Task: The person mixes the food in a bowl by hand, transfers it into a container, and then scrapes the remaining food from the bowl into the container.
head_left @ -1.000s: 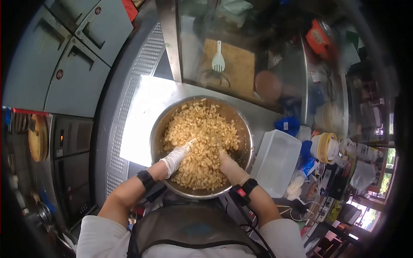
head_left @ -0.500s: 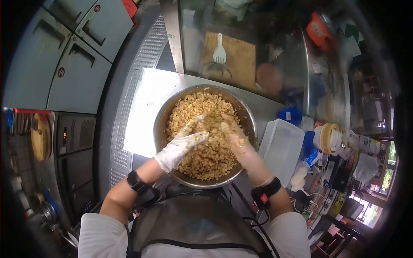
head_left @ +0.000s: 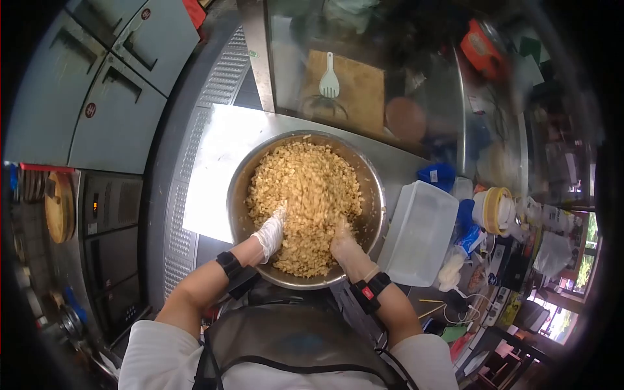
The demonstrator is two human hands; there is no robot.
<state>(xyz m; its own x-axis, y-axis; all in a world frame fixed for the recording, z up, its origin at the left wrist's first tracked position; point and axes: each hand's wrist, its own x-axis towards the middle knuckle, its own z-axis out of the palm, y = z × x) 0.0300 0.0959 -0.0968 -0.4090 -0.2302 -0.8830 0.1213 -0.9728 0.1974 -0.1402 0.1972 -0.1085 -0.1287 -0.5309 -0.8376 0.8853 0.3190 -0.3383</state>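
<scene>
"Where's the chopped food (head_left: 304, 182)?"

"In the wide metal bowl (head_left: 372, 207), heaped in the middle. The bowl stands on the shiny metal tabletop (head_left: 211, 162), right in front of the person."

"And the hands?"

"Both are inside the bowl, on its near side, in thin gloves. The left hand (head_left: 272, 233) has its fingers in the pieces, and the right hand (head_left: 348, 252) is sunk into them too, a bit apart from the left."

"Is either grip closed on anything?"

"I can't tell. The food hides most of the fingers, and the pieces in the middle are blurred."

"What's around the bowl?"

"A clear plastic tub (head_left: 421, 227) sits just to its right, with a blue bag (head_left: 437, 175) by the tub's far end. Beyond the tabletop, a white slotted spatula (head_left: 329, 83) lies on a wooden board (head_left: 364, 97)."

"Anything on the wrists?"

"A black band on each."
</scene>
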